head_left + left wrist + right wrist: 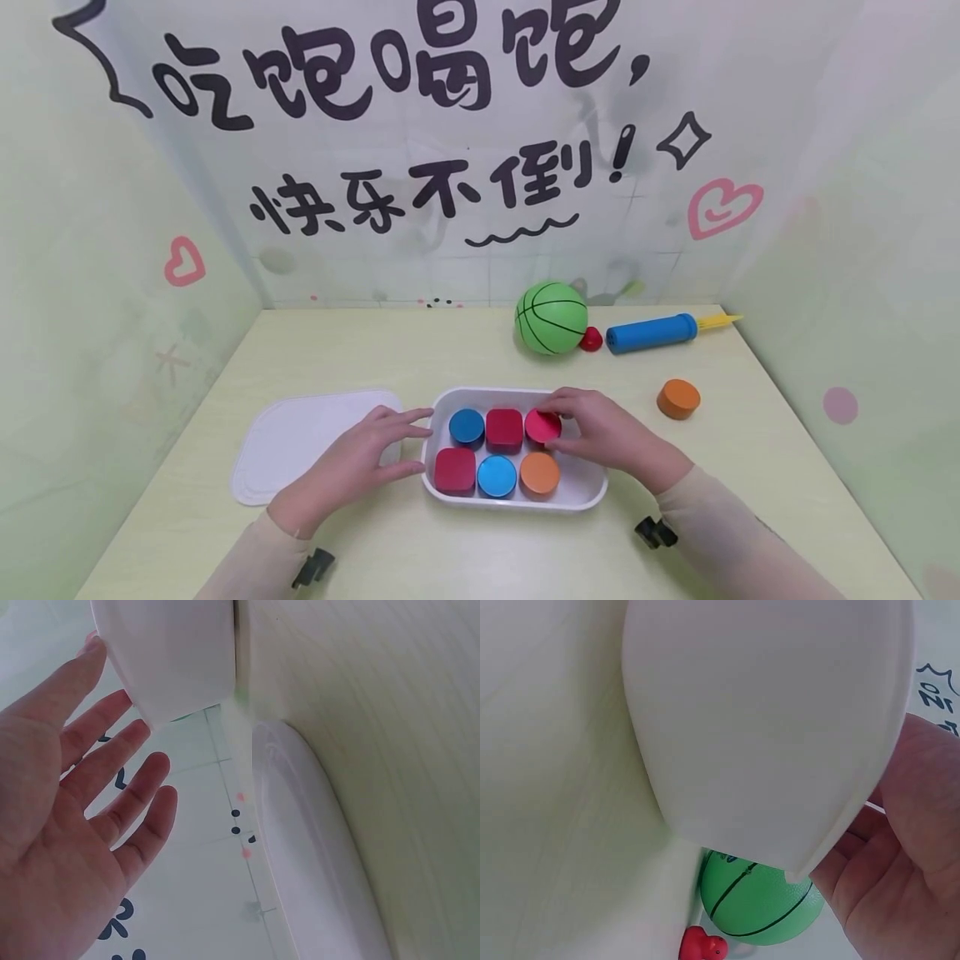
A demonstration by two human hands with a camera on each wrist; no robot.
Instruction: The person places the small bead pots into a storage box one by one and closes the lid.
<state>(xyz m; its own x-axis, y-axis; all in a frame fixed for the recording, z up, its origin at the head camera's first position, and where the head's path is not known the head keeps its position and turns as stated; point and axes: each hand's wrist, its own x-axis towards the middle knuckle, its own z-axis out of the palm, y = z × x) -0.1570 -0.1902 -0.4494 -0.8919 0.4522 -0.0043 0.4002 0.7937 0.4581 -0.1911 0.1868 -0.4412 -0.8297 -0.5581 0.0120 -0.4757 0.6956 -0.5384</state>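
A white oval-ended box (588,492) stands mid-table with several coloured blocks in two rows. My right hand (611,429) reaches over its right end, thumb and fingers around a pink-red round block (542,427) in the back row. Next to that lie a dark red square block (504,429) and a dark blue round block (467,427). The front row has another red square block (455,471), a light blue round block (497,476) and an orange round block (540,475). My left hand (363,454) is at the box's left rim, fingers spread and fairly straight. In the right wrist view the box wall hides the right fingertips.
A white lid (300,437) lies left of the box. Behind are a green ball (551,318), a small red toy (703,945) and a blue pump (651,332) with a yellow nozzle. A loose orange round block (678,399) sits to the right. Walls surround the table.
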